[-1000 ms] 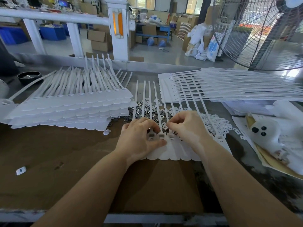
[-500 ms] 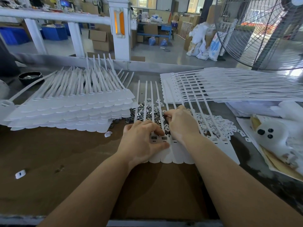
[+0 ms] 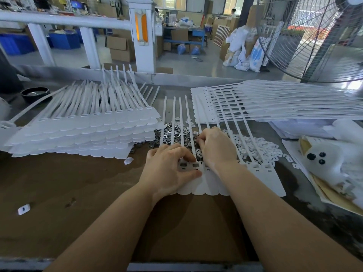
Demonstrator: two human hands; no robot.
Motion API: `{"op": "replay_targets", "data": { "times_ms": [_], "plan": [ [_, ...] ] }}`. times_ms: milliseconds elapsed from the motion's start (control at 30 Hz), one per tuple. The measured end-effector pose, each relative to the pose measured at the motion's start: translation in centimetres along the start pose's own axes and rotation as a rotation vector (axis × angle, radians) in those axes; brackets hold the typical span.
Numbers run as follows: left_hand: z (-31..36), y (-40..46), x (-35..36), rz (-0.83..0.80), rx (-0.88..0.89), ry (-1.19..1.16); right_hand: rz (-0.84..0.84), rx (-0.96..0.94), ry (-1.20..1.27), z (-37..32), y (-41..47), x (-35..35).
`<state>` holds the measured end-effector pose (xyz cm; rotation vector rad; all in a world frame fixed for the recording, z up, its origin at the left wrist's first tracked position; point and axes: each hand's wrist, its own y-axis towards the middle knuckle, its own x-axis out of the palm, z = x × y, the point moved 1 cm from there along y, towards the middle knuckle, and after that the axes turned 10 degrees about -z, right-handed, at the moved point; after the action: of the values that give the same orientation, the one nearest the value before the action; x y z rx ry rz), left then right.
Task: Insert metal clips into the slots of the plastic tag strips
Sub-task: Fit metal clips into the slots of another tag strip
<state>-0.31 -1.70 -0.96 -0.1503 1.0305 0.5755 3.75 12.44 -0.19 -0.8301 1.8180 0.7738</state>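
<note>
A flat sheet of white plastic tag strips (image 3: 198,186) lies on the brown, scuffed worktop (image 3: 59,189), its near edge scalloped and its thin, smooth tails running away toward the far rail. Small rectangular slots sit just above each tag; two by the left thumb show grey metal inside. The left hand (image 3: 167,169) presses on the left end of the sheet, fingers curled down onto it and thumb flat along the slots. The right hand (image 3: 215,148) has its fingers bent over the pile of shiny metal clips (image 3: 172,130) beyond the sheet, fingertips pinched together (whether a clip is between them cannot be told).

Right of the clips spreads a heap of small white plastic loops (image 3: 261,150). A tall stack of finished strips (image 3: 78,134) stands to the left, another fanned stack (image 3: 275,103) to the right, its tails passing under a wire-caged floor fan (image 3: 314,40). A white soft toy (image 3: 322,160) with black eyes lies at the right edge, and a lone white tag piece (image 3: 24,209) sits near left.

Compared with a second earlier, the right hand has moved from the slots up to the clip pile; the left hand has stayed put.
</note>
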Motion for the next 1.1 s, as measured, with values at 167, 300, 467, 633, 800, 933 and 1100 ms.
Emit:
{"op": "replay_targets", "data": {
  "times_ms": [167, 300, 467, 633, 800, 933, 1100],
  "plan": [
    [0.0, 0.0, 0.0, -0.003, 0.0, 0.007, 0.056, -0.035, 0.129, 0.2, -0.4, -0.2],
    [-0.1, 0.0, 0.0, -0.001, 0.004, 0.019, 0.074, -0.095, 0.241, 0.5, -2.1, -1.0],
    [-0.1, 0.1, 0.0, -0.001, 0.008, 0.012, 0.049, -0.153, 0.362, 1.0, -4.2, -1.7],
    [-0.2, 0.1, 0.0, -0.006, 0.007, 0.009, 0.139, -0.195, 0.438, 1.8, -5.5, -2.3],
    [-0.3, 0.1, 0.1, -0.007, 0.004, 0.0, 0.147, -0.161, 0.564, 2.7, -5.4, -2.0],
    [-0.2, 0.0, 0.1, 0.002, 0.009, -0.018, 0.146, -0.104, 0.651, 2.8, -5.3, -1.8],
    [-0.2, 0.0, 0.1, -0.001, 0.005, -0.014, 0.136, -0.047, 0.699, 2.8, -5.5, -1.7]
  ]
}}
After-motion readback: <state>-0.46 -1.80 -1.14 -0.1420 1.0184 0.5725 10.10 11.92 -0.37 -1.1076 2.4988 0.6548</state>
